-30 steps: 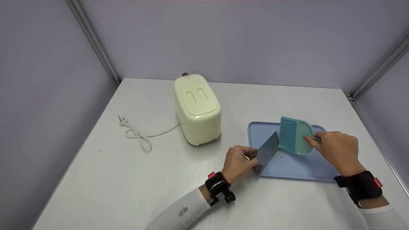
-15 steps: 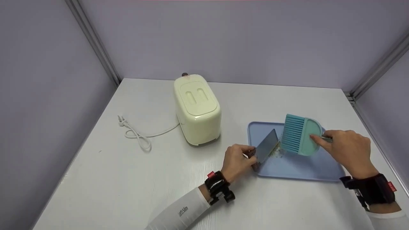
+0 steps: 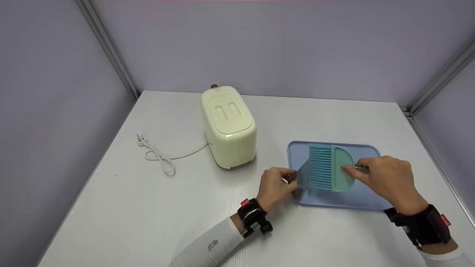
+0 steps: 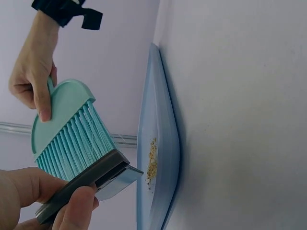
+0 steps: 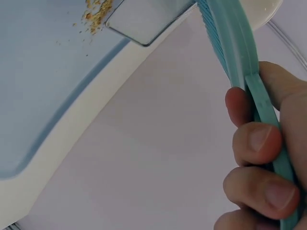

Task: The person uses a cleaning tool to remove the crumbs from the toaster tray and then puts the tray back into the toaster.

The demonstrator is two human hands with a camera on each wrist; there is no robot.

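Observation:
My left hand [image 3: 276,187] grips the dark handle of a bench scraper [image 3: 303,173], its metal blade tilted over the left part of a blue tray [image 3: 356,198]. In my right hand [image 3: 389,180] is the handle of a teal brush [image 3: 343,168]. Its bristles lie across the blade in the head view and hide part of it. The left wrist view shows the bristle tips against the scraper. Yellowish crumbs [image 4: 152,160] lie on the tray below the blade; the brush covers them in the head view.
A cream toaster [image 3: 230,129] with a lid stands left of the tray. Its white cord [image 3: 178,156] and plug lie on the table [image 3: 148,215] further left. Panels enclose the table's back and sides.
The brush first drew back right from the blade, uncovering crumbs, then came left and toward me over the blade. The scraper turned and tilted slightly; the left hand stayed nearly in place.

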